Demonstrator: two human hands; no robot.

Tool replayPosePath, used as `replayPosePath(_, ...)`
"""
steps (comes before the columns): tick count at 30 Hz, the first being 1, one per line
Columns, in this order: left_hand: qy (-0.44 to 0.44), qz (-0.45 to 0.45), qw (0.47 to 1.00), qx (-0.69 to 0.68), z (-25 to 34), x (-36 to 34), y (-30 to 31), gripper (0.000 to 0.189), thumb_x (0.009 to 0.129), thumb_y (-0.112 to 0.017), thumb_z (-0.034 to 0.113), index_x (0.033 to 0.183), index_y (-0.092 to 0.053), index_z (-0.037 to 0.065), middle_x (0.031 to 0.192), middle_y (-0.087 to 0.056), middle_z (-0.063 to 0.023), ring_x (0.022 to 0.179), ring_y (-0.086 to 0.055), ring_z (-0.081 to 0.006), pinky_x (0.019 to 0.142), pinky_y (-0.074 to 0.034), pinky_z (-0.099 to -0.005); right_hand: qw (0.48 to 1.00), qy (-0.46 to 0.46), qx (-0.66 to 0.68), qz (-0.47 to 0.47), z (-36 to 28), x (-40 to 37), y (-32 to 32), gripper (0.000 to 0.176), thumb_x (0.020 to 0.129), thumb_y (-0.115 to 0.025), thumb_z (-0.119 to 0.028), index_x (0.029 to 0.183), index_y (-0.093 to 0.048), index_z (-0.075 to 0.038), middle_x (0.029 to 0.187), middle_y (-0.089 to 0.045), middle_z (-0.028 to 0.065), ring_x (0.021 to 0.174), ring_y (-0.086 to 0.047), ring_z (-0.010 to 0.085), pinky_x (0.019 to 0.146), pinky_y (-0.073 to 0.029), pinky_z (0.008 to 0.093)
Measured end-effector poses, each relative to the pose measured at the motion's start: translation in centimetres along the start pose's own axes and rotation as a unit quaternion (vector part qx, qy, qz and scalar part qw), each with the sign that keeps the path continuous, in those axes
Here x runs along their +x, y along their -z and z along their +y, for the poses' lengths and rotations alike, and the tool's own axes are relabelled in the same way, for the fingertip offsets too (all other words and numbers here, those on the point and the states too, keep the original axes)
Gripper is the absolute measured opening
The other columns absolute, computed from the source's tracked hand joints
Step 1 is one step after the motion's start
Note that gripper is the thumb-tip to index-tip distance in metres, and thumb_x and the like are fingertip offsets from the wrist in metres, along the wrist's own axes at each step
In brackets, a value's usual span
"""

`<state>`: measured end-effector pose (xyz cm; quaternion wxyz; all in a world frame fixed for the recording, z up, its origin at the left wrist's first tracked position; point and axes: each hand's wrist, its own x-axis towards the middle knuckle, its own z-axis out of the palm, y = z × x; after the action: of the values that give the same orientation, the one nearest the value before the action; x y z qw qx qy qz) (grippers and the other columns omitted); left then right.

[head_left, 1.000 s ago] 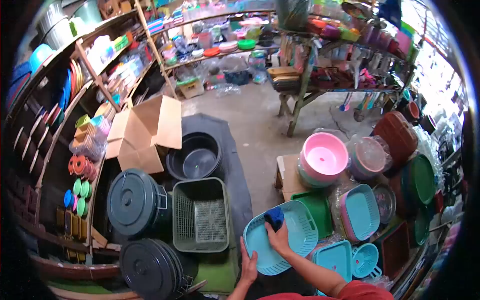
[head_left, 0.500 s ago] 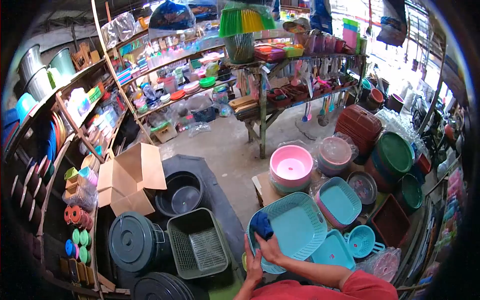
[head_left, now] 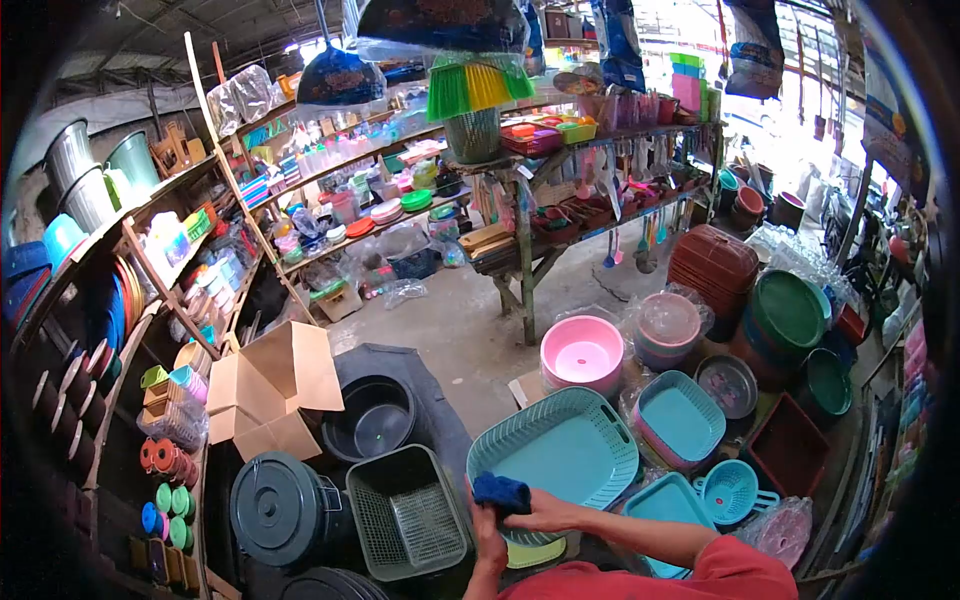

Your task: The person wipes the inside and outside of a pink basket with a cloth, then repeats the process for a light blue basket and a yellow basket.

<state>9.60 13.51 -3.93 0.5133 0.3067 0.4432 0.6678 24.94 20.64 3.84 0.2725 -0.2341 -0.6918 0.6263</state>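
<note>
A turquoise plastic basket (head_left: 555, 445) with slotted sides and a handle hole in its far right end is tilted in front of me. My left hand (head_left: 488, 535) is closed at its near left corner, with the fingertips partly hidden by a bunched dark blue cloth (head_left: 502, 492). My right hand (head_left: 545, 512) is closed on that cloth at the basket's near rim. A yellow-green item (head_left: 537, 553) shows below the basket.
A dark slotted basket (head_left: 408, 515), a lidded dark bin (head_left: 275, 508), a black basin (head_left: 370, 415) and an open cardboard box (head_left: 275, 390) stand left. Pink basins (head_left: 582, 352), turquoise trays (head_left: 668, 510) and a colander (head_left: 728, 490) lie right. Laden shelves surround the floor.
The basket has shifted left and tilted more. The cloth and my right hand have moved lower, toward the near rim. The camera view has tilted slightly upward.
</note>
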Motion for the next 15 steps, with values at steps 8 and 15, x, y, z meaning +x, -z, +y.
replayPosePath(8,-0.02,-0.006,0.999,0.043,6.0,-1.6,-5.7,0.078,0.11,-0.049,0.041,0.169,-0.014,0.004,0.167,-0.029,-0.0164,0.151,-0.033,-0.029,0.124,-0.025,-0.0412,0.946,0.072,-0.277,0.154,0.6,1.4,2.7,0.036,0.085,-0.083,-0.021,0.112,-0.071,0.0,0.094,-0.073,0.0092,0.085,-0.067,0.0243,0.083,-0.054,0.0384)
replayPosePath(15,-0.093,-0.004,0.973,0.209,6.7,-2.1,-5.7,0.077,0.111,-0.046,0.039,0.169,-0.011,0.002,0.175,-0.016,-0.0191,0.161,-0.015,-0.0317,0.129,-0.011,-0.0408,0.93,-0.064,0.076,0.354,-3.4,4.4,-0.9,0.031,0.102,-0.072,-0.026,0.115,-0.072,0.002,0.101,-0.072,0.0026,0.095,-0.064,0.0131,0.087,-0.052,0.0332)
